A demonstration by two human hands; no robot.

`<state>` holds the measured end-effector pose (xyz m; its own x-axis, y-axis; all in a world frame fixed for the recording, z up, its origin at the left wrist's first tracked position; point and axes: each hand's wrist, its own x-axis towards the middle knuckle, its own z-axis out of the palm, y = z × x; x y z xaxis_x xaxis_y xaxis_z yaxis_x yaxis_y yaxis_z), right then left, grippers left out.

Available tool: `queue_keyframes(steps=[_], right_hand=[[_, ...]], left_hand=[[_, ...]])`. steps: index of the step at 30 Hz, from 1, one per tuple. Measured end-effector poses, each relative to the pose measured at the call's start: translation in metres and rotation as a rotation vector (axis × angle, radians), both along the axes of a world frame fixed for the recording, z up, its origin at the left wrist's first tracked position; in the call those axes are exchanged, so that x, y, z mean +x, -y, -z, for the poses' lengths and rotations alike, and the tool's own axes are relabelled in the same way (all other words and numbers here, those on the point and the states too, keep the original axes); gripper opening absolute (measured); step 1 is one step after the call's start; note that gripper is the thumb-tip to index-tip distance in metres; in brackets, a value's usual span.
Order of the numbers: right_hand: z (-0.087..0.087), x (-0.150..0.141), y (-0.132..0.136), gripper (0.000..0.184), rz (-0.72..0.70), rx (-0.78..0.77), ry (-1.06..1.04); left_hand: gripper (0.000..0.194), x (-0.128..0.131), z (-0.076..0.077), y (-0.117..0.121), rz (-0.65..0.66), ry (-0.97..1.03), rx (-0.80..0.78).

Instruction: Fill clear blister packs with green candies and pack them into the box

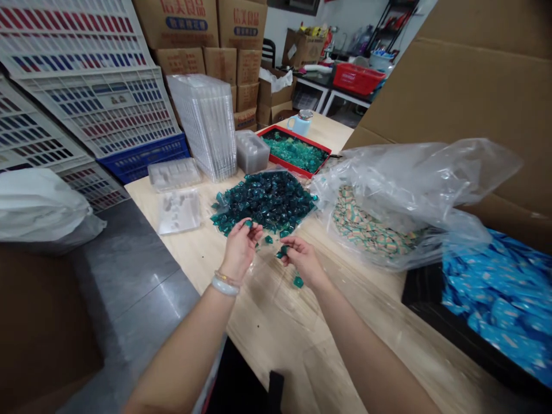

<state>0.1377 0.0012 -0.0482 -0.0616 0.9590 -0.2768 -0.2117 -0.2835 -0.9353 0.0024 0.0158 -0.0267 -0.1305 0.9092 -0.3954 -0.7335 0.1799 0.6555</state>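
Teal pods (263, 201) are lying heaped on the bench (263, 351), while the left hand (240, 248) and right hand (303, 260) are each pinching one pod, and a careless wrist sweep could be pushing loose pods off the edge.

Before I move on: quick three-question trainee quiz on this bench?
1. Which hand wears the pale bangle?
2. True or false: the lighter green pieces lie in a red tray.
3. What is the crumpled clear plastic to the right of the dark teal heap?

Key:
1. Left hand
2. True
3. A bag
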Motion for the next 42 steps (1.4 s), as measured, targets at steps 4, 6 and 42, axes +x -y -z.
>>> queue_keyframes(steps=[4, 6, 42], right_hand=[[-0.005, -0.002, -0.004, 0.019, 0.007, -0.037, -0.208], [-0.008, -0.004, -0.008, 0.018, -0.002, -0.035, -0.192], [-0.001, 0.055, 0.118, 0.018, -0.173, 0.420, 0.723]], left_hand=[[0.022, -0.003, 0.004, 0.008, 0.189, -0.267, 0.051], [0.022, 0.000, 0.010, 0.013, 0.191, -0.380, 0.039], [0.031, 0.023, 0.001, 0.107, 0.892, -0.287, -0.120]])
